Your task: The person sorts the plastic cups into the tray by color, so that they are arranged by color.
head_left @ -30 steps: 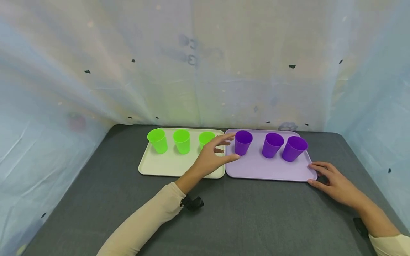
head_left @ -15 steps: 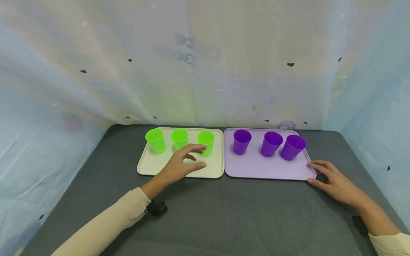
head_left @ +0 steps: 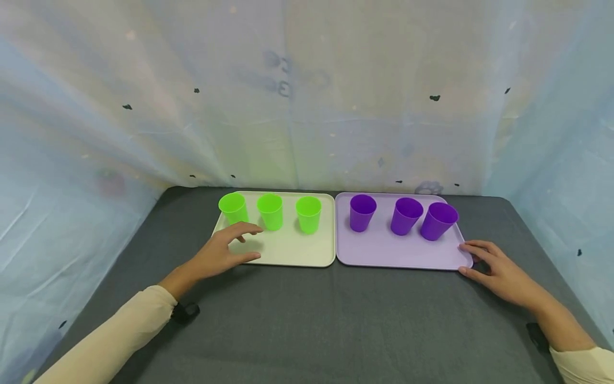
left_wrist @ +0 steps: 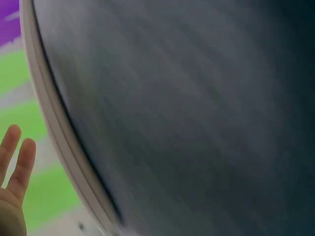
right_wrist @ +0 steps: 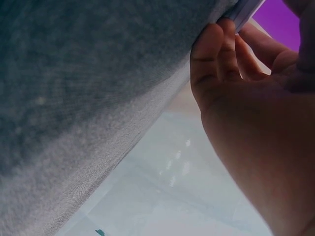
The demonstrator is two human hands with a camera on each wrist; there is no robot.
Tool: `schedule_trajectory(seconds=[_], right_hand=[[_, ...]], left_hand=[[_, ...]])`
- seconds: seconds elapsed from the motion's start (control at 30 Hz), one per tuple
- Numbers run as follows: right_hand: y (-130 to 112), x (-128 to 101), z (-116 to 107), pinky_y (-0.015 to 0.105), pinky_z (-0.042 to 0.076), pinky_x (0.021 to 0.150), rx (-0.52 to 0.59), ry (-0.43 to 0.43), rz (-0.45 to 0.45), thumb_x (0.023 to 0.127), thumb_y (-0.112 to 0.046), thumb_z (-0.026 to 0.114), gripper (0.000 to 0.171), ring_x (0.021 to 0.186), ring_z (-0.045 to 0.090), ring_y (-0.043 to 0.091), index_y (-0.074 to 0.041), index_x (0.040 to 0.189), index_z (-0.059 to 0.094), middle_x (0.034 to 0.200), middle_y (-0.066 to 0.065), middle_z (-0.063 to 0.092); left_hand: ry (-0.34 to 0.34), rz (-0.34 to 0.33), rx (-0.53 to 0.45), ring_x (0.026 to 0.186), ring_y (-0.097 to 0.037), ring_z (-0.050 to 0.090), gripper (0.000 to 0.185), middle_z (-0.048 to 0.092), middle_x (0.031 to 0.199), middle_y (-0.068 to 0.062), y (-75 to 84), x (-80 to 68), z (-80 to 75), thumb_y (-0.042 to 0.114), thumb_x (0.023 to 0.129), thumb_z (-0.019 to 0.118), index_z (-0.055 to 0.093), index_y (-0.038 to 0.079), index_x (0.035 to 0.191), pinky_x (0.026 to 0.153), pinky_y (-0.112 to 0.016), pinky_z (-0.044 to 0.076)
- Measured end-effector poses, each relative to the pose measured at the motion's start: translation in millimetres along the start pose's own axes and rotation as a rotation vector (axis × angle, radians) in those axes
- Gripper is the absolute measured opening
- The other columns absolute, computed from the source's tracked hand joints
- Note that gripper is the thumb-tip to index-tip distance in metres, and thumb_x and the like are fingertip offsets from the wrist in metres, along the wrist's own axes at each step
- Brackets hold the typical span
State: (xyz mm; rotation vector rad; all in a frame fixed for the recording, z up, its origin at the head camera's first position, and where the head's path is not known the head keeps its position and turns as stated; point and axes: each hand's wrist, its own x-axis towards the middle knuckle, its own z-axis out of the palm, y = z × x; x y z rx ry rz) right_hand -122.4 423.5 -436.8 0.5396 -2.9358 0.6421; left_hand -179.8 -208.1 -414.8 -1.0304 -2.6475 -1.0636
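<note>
My left hand [head_left: 218, 253], fingers parted and thumb spread, hovers over the front left of a cream tray [head_left: 288, 253], holding nothing. On that tray stand three green cups: a left one [head_left: 234, 207], partly behind the hand, a middle one [head_left: 271, 213] and a right one [head_left: 308, 216]. At the far right, my right hand [head_left: 501, 274] holds the front right corner of a lilac tray [head_left: 398, 256] between fingers and thumb. Three purple cups stand along it: one at left [head_left: 362, 214], a middle one [head_left: 406, 217] and a right one [head_left: 438, 223], the last two close together.
Both trays lie side by side at the back of a dark grey table [head_left: 326, 325], their short edges touching. A pale plastic sheet [head_left: 355, 96] hangs behind the table and along both sides. A black wrist camera [head_left: 184, 313] sits under my left cuff.
My left hand has drawn back leftward from beside the left purple cup, across the cream tray to its front left. My right hand stays on the lilac tray's corner. The cups stand as before.
</note>
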Motion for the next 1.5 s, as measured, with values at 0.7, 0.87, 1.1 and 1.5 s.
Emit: schedule_trajectory(seconds=[0.7,0.87,1.1,1.5], right_hand=[[4,-2,0,0.015,0.044,0.071,0.011,0.028,-0.018,0.088,-0.023,0.077,0.051,0.102,0.031,-0.021,-0.003,0.133,0.060,0.134,0.017,0.048],[5,-5,-2,0.020,0.047,0.069,0.021,0.012,0.010,0.089,-0.023,0.076,0.051,0.102,0.030,-0.022,-0.004,0.134,0.059,0.135,0.017,0.046],[5,-7,-3,0.023,0.047,0.069,-0.022,0.014,0.006,0.089,-0.025,0.076,0.050,0.101,0.032,-0.019,-0.005,0.132,0.060,0.133,0.018,0.047],[-9,-8,-6,0.067,0.037,0.090,-0.197,0.073,0.142,0.097,-0.044,0.061,0.060,0.119,0.044,0.048,-0.001,0.137,0.052,0.135,0.026,0.049]], left_hand=[[0.138,-0.175,0.664,0.117,-0.039,0.057,0.057,0.064,0.127,-0.015,-62.8,-21.3,-65.4,0.039,0.079,0.083,0.066,0.010,0.125,0.097,-0.061,0.043],[0.131,-0.185,0.741,0.121,-0.040,0.054,0.056,0.060,0.130,-0.017,-58.9,-18.9,-65.5,0.039,0.083,0.079,0.064,0.005,0.125,0.098,-0.062,0.041],[0.137,-0.150,0.814,0.118,-0.039,0.056,0.051,0.062,0.127,-0.017,-42.7,-24.0,-49.7,0.037,0.083,0.078,0.066,0.004,0.120,0.093,-0.060,0.044],[0.040,-0.363,0.815,0.138,-0.041,0.039,0.068,0.047,0.148,-0.018,-26.8,-33.5,-30.9,0.057,0.090,0.065,0.055,0.011,0.140,0.103,-0.064,0.037]])
